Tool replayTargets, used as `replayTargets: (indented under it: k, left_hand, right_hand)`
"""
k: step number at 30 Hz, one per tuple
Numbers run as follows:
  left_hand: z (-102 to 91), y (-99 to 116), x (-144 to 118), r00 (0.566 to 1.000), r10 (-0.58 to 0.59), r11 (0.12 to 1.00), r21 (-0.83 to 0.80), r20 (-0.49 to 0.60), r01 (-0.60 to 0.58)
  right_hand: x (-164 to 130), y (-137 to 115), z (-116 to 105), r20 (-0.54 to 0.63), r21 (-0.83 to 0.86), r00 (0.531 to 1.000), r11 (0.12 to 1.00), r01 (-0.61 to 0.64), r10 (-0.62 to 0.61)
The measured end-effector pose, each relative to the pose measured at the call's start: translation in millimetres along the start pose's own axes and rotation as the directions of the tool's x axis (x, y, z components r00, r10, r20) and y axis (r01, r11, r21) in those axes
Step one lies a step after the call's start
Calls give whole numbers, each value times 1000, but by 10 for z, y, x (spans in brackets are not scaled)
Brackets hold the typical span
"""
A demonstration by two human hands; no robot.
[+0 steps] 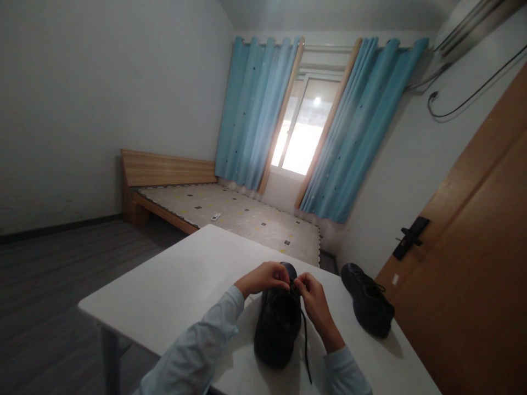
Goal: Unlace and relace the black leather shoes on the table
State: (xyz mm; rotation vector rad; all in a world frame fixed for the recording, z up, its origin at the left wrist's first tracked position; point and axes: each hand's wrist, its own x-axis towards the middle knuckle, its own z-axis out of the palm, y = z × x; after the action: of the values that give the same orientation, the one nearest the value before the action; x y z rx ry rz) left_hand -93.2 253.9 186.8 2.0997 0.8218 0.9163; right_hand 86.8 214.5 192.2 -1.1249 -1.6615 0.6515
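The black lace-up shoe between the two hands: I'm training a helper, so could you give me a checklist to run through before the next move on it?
1. Black lace-up shoe upright on the white, flat-topped table: ok.
2. Bare left hand at the shoe's lacing: ok.
3. Bare right hand at the lacing, opposite the left: ok.
4. Thin black lace end gathered up: not ok, it trails loose beside the shoe.
5. Firm grip on the lacing: cannot tell, the hands hide it.
6. Second black lace-up shoe clear of both hands: ok.
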Motion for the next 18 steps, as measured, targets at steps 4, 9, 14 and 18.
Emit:
replayTargets:
  k: [4, 9, 14, 18]
  left_hand:
    - [2, -28, 9, 1000, -3, 1000, 10, -6, 3]
    - [7, -50, 15, 1000, -6, 1000, -25, 3, 6]
    - [16, -52, 17, 1000, -3, 999, -40, 4, 3]
    - [10, -32, 6, 1000, -4, 998, -59, 15, 5]
  right_hand:
    - [5, -3, 9, 68, 226, 995, 971, -81, 67]
    - [-40, -4, -37, 158, 420, 972, 879, -228, 177]
    - [-46, 42, -63, 127, 513, 971, 825, -239, 203]
    - [-24, 39, -56, 115, 561, 964, 786, -262, 239]
